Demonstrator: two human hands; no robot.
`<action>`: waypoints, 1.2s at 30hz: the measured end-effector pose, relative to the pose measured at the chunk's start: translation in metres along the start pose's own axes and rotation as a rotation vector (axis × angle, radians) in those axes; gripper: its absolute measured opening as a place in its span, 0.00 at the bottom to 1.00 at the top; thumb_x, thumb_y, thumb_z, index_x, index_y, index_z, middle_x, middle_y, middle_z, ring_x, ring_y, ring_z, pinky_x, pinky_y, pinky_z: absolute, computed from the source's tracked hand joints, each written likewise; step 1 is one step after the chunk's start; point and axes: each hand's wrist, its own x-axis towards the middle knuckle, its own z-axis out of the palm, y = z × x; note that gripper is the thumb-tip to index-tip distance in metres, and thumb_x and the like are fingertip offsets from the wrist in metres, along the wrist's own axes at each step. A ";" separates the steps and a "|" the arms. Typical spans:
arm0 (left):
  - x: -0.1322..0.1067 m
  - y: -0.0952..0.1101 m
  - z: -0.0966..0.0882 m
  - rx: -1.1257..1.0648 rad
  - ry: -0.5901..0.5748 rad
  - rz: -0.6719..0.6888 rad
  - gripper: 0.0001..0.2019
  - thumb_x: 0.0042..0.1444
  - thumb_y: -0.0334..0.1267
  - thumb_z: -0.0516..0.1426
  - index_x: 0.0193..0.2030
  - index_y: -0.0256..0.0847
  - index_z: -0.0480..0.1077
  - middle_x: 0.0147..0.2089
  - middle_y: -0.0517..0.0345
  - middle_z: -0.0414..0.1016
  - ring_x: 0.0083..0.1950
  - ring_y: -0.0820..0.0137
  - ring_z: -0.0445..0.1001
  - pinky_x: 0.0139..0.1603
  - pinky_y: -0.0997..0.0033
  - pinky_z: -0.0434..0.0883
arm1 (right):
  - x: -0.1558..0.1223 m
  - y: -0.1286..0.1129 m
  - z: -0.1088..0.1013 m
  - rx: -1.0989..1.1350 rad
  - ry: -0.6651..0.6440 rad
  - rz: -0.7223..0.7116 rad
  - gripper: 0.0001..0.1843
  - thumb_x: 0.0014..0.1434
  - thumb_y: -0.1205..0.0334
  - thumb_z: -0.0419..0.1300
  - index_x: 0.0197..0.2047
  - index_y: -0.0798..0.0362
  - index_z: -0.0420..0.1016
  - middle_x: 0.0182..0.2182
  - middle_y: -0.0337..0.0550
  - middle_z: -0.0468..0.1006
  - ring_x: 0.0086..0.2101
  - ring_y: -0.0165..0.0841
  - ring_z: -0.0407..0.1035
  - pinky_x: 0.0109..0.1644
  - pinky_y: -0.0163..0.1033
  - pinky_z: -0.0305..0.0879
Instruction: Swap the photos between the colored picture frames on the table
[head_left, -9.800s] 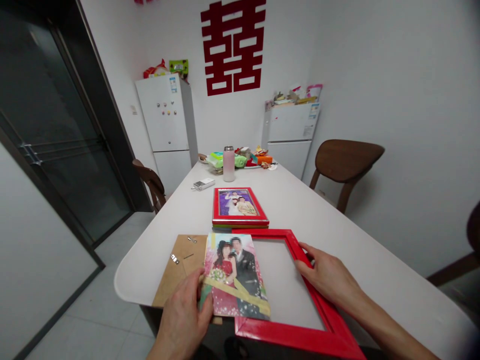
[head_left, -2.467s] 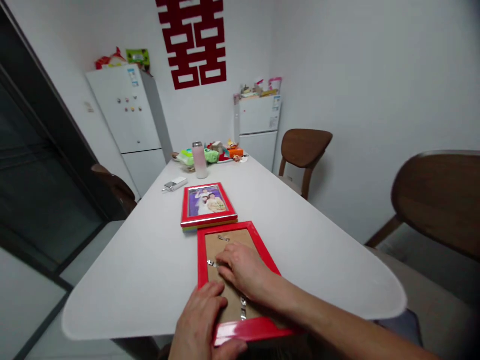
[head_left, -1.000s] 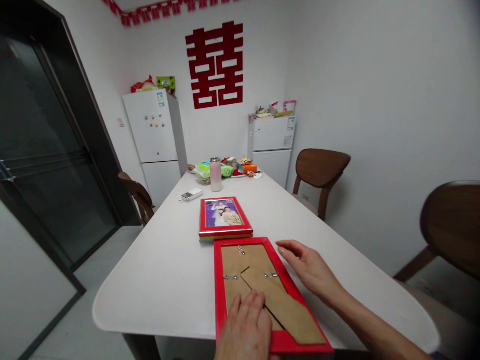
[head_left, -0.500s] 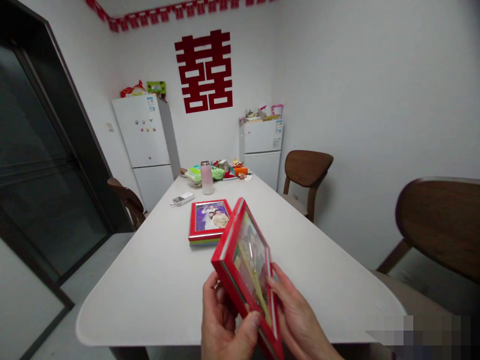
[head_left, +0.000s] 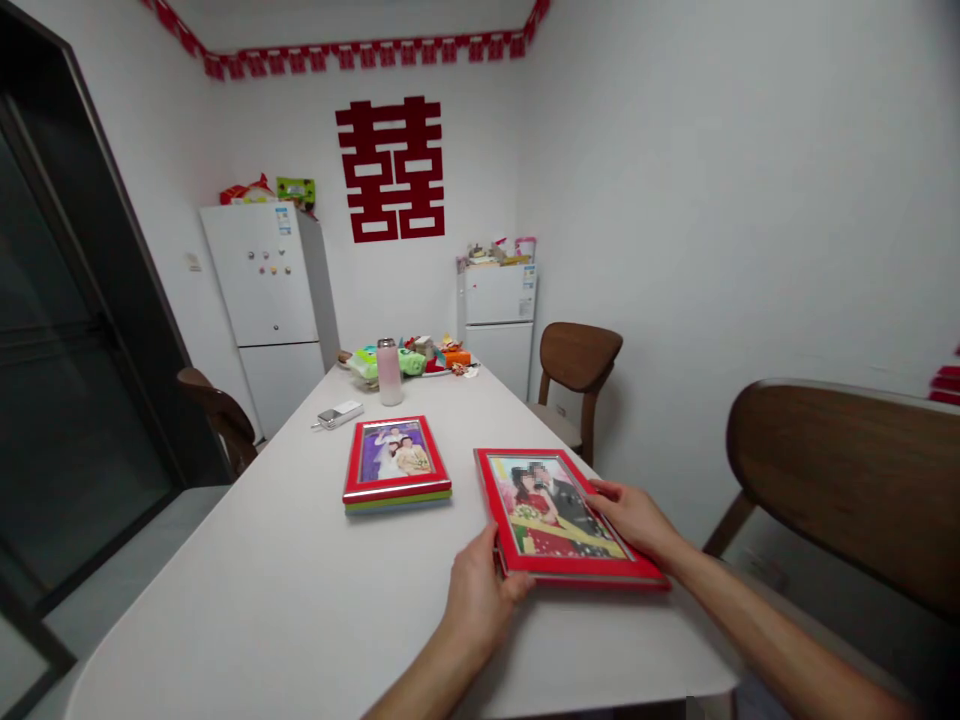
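Note:
A large red picture frame (head_left: 570, 570) lies nearly flat over the right part of the white table (head_left: 300, 600), its photo of two people facing up. My left hand (head_left: 480, 585) grips its near left corner, thumb along the front edge. On the frame's right side is my right hand (head_left: 637, 518), fingers resting over the rim and thumb side hidden in part. Whether the frame fully touches the table I cannot tell. To the left sits a stack of smaller frames (head_left: 397, 492), a red one with a wedding photo on top and a green edge beneath.
Farther back stand a pink bottle (head_left: 388, 375) and a small white device (head_left: 340, 414). Green packets (head_left: 367, 364) and other clutter cover the table's far end. Wooden chairs (head_left: 579, 358) line the right side, one chair (head_left: 840, 480) close by; another chair (head_left: 217, 415) is at left.
Both hands have moved right and lowered the large frame from a steep tilt to nearly flat, photo up. The hands now sit farther apart on it. The camera view has shifted.

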 end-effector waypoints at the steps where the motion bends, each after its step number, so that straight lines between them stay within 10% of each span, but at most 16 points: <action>1: 0.004 -0.002 0.001 0.074 0.011 0.009 0.21 0.41 0.29 0.58 0.45 0.41 0.64 0.45 0.56 0.71 0.42 0.65 0.70 0.43 0.70 0.65 | 0.006 0.002 0.001 -0.040 0.009 -0.012 0.20 0.49 0.58 0.50 0.43 0.59 0.71 0.32 0.45 0.78 0.32 0.35 0.71 0.33 0.34 0.64; 14: 0.009 -0.021 -0.020 0.035 0.156 -0.120 0.23 0.36 0.30 0.60 0.43 0.37 0.67 0.45 0.48 0.70 0.45 0.59 0.66 0.49 0.63 0.58 | 0.007 -0.023 0.017 -0.519 0.047 -0.165 0.18 0.48 0.61 0.50 0.41 0.59 0.72 0.36 0.54 0.75 0.37 0.42 0.67 0.40 0.41 0.58; 21: 0.010 -0.052 -0.086 -0.329 0.420 -0.348 0.20 0.46 0.38 0.57 0.46 0.32 0.61 0.42 0.45 0.69 0.42 0.66 0.70 0.42 0.69 0.65 | -0.023 -0.123 0.109 -0.496 -0.016 -0.730 0.20 0.51 0.62 0.50 0.48 0.58 0.64 0.46 0.50 0.67 0.47 0.37 0.59 0.50 0.41 0.52; 26: 0.005 -0.052 -0.104 -0.593 0.511 -0.392 0.16 0.43 0.39 0.60 0.37 0.33 0.64 0.31 0.53 0.71 0.32 0.72 0.72 0.34 0.74 0.67 | -0.029 -0.167 0.155 -0.516 -0.069 -0.779 0.15 0.46 0.66 0.55 0.40 0.58 0.68 0.42 0.53 0.69 0.43 0.41 0.60 0.44 0.44 0.55; 36: -0.026 -0.013 -0.100 -0.834 0.638 -0.122 0.14 0.45 0.36 0.56 0.41 0.37 0.64 0.36 0.57 0.73 0.40 0.68 0.71 0.41 0.72 0.67 | -0.098 -0.160 0.125 -0.105 -0.262 -0.782 0.18 0.46 0.57 0.57 0.41 0.56 0.67 0.47 0.51 0.66 0.48 0.38 0.58 0.51 0.45 0.54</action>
